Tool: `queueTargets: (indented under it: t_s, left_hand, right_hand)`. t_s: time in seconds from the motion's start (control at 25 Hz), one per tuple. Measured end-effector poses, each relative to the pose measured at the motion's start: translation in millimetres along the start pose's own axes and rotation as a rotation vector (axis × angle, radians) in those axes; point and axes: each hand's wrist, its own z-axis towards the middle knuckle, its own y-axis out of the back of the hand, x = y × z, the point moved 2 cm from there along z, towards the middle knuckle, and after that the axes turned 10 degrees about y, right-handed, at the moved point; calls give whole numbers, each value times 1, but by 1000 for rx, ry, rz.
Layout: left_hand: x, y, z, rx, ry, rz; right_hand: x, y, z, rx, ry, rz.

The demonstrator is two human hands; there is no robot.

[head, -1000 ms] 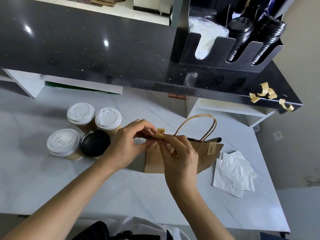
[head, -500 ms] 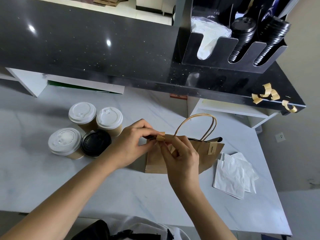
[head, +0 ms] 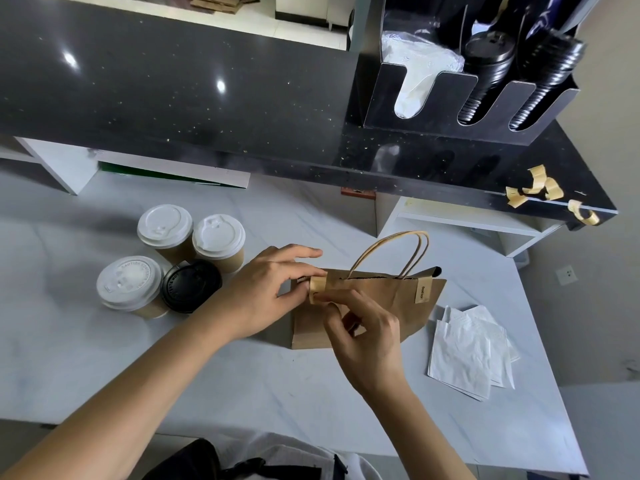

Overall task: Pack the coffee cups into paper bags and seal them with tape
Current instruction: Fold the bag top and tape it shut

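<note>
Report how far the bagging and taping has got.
Done: the paper bag stands with one tape strip already on its top right edge. In hand: the left hand and right hand are folding a second tape piece over the top left corner. Left: four lidded coffee cups stand unbagged beside it; whether the bag holds any cup cannot be seen.

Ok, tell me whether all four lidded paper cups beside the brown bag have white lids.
No: three lidded paper cups have white lids, one has a black lid.
</note>
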Motion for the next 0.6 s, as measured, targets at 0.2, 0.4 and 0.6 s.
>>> queueTargets:
  t_s: [0.2, 0.4, 0.6]
  left_hand:
    - [-3, -1, -1, 44, 21, 52]
    - [-3, -2, 0, 11, 24, 100]
    - [-1, -5, 1, 14, 10, 141]
  right_hand:
    - [6, -2, 1, -78, -256, 222]
    - [8, -8, 0, -148, -413, 255]
    - [8, -10, 2, -117, -448, 139]
